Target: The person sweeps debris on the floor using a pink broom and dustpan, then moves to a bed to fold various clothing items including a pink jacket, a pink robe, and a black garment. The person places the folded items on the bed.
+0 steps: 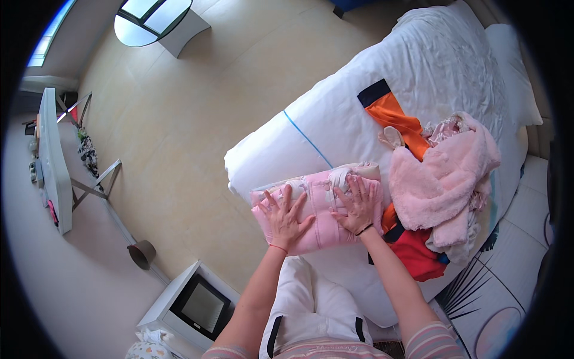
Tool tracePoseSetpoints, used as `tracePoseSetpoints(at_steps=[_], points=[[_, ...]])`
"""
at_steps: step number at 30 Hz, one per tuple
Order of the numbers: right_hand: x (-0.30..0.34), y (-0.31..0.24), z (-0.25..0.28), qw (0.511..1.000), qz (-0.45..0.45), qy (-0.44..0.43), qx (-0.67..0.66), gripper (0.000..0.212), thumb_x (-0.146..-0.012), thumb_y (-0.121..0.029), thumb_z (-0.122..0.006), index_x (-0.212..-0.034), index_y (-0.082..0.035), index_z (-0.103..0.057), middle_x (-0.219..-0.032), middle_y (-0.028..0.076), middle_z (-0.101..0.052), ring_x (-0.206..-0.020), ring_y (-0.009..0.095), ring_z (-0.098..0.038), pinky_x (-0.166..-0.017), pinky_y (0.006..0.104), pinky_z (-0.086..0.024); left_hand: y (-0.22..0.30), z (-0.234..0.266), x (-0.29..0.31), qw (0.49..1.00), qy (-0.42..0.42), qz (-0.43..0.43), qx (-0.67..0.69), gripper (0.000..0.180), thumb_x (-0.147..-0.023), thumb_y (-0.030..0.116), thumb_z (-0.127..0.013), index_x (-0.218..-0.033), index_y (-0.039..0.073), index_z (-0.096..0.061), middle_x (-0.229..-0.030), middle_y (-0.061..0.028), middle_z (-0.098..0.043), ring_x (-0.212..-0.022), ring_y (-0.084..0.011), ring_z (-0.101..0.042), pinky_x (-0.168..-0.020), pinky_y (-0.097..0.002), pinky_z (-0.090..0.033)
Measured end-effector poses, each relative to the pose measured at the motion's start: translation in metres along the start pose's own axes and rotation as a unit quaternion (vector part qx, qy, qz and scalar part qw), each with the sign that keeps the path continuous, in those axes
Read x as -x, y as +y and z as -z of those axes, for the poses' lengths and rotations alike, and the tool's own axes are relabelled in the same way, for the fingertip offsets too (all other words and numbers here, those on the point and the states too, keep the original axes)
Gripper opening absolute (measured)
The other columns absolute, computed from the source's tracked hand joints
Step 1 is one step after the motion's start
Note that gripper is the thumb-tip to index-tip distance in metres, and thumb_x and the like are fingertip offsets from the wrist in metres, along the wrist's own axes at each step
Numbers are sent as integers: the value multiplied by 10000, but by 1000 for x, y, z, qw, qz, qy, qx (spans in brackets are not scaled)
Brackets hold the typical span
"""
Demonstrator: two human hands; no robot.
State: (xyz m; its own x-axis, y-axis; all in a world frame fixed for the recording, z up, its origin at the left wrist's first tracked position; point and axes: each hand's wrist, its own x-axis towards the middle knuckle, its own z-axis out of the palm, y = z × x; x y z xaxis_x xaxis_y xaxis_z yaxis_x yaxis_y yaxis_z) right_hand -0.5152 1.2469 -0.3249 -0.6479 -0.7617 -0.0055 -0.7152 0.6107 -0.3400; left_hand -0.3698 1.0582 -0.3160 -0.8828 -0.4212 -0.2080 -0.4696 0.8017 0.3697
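A pink quilted garment [321, 200], folded into a thick bundle, lies at the near edge of the white bed. My left hand [286, 216] rests flat on its left half with the fingers spread. On the right half, my right hand [359, 206] also lies palm down, fingers apart, partly over a whitish patch of the cloth. Close to the right hand is a heap with a fluffy pink jacket [439, 182]. Orange clothing with a dark end [394, 116] sticks out behind it, and a red garment [418, 254] shows at the near side.
The white bed [269, 149] extends to the far right, with a pillow [514, 72] there. At left stand a folding-legged white table [54, 161] and a dark bin [142, 255]. A white cabinet [161, 308] is at lower left, an oval-topped table [134, 30] far off.
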Motion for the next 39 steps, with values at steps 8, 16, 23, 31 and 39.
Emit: tracePoseSetpoints(at_steps=[8,16,23,31,39], points=[[-3,22,-48,999,2,-12,-35,634,-846,-657,-457,-1368,-297,-475,-1514,104,-296,-1404,329,-251,-1115,565,-141,-18,-51,-12,1000,-5,-9,-23,719,-706,645,-612,-1348,341,-498,-1566,-62,-184,-1383,-554,38,-1025,-752,18],[-9,29,-66,999,17,-30,-7,651,-825,-651,-490,-1369,-295,-469,-1500,96,-314,-1399,322,-255,-1104,560,-178,-33,-88,-18,1000,27,-14,4,703,-731,650,-581,-1362,360,-472,-1572,-41,-158,-1385,-549,36,-980,-792,23],[-23,16,-11,996,-20,-56,-73,696,-772,-614,-600,-1368,-282,-462,-1488,92,-329,-1374,336,-289,-1092,571,-204,-5,-5,-29,999,-52,-11,-5,697,-779,578,-590,-1395,283,-447,-1555,-79,-211,-1405,-509,-5,-1043,-730,-11],[37,53,-3,914,-353,119,-160,878,-697,-517,-768,-1334,-21,-423,-1292,246,-480,-1209,408,-443,-1001,470,-369,-82,-27,52,886,84,267,370,827,-858,449,-638,-1459,24,-263,-1506,-173,-272,-1412,-334,-178,-1137,-415,-186],[-60,40,-1,908,-298,164,-244,665,-722,-477,-771,-1180,-46,-556,-1131,169,-608,-1062,345,-571,-889,421,-469,-48,-17,28,733,199,326,564,601,-973,402,-496,-1366,-35,-374,-1388,-130,-429,-1283,-221,-405,-1065,-347,-317]])
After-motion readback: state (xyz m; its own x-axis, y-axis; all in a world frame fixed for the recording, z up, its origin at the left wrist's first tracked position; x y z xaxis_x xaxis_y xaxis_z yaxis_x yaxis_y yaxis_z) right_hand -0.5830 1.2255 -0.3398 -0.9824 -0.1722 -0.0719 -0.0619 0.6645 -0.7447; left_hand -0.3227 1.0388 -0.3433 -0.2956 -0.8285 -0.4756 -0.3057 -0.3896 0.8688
